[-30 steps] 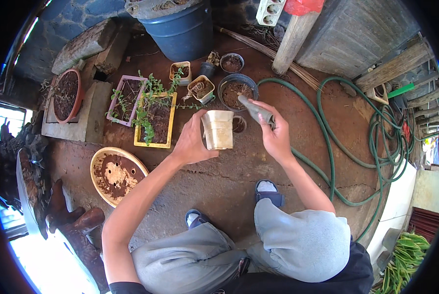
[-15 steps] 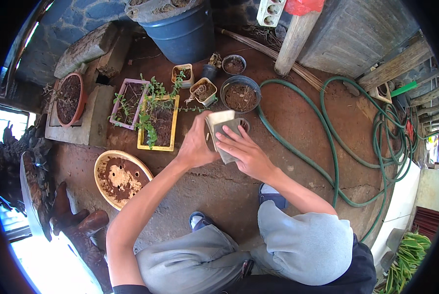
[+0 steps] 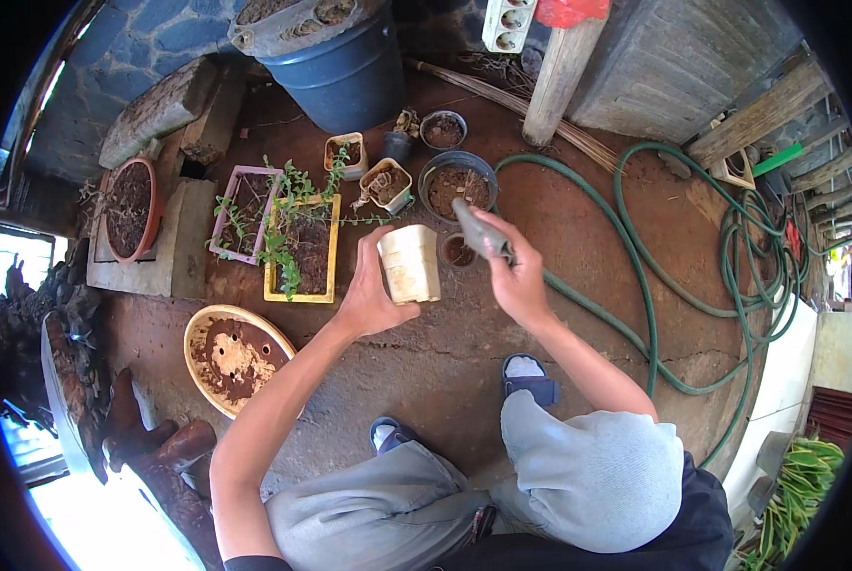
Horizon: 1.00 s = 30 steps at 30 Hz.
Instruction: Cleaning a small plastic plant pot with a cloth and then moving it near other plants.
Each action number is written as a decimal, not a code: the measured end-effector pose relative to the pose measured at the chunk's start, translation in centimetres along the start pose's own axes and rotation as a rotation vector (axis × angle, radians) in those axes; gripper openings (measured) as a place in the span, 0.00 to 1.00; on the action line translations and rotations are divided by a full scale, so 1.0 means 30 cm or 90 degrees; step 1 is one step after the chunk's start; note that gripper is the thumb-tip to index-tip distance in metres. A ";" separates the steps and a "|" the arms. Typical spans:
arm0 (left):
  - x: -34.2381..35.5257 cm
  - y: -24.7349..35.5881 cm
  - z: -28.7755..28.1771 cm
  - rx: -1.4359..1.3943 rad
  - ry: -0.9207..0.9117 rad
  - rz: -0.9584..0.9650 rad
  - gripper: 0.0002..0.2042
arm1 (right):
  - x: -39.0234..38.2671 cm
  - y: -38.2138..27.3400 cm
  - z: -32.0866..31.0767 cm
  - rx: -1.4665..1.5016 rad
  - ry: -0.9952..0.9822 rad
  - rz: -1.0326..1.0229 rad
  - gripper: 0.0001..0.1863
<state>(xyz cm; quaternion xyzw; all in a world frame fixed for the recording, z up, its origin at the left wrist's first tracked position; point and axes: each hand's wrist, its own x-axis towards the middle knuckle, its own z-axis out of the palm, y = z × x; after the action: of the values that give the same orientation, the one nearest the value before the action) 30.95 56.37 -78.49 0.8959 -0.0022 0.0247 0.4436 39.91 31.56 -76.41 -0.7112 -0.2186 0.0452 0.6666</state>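
Note:
My left hand [image 3: 361,297] is closed round a cream plastic pot [image 3: 410,264] with brownish stains, its thumb along the near edge and its fingers behind the far side. To the right, my right hand [image 3: 518,279] grips a grey, flattish object [image 3: 483,231], held tilted; its exact kind is hard to make out. A gap separates the two held things. Just beyond them, a small round pot of soil [image 3: 457,251] and a larger black pot of soil [image 3: 456,190] stand on the ground.
Leafy stems spread over a yellow planter [image 3: 326,249] and a pink planter [image 3: 245,214] at left. An oval tan planter [image 3: 240,359] sits nearer. A green hose [image 3: 635,252] coils at right. A blue bin [image 3: 336,81] stands behind small pots; a wooden post [image 3: 564,86] rises at the back.
The grey object has come away from the cream pot, moving right and up with my right hand. The cream pot has turned, and its stained side now shows.

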 end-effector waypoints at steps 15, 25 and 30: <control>0.057 0.048 -0.027 0.041 0.036 -0.027 0.58 | -0.076 -0.056 0.056 -0.228 -0.317 -0.242 0.35; -0.007 -0.007 -0.016 0.056 -0.018 0.020 0.58 | -0.046 -0.057 -0.005 -0.018 -0.262 0.052 0.31; 0.005 0.021 0.006 0.020 -0.040 0.008 0.61 | 0.005 -0.018 0.027 -0.064 -0.124 -0.099 0.29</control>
<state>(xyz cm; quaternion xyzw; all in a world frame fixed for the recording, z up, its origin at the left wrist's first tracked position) 31.08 55.85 -78.10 0.9030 -0.0212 -0.0008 0.4290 39.62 32.38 -75.95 -0.7171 -0.3388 0.0509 0.6070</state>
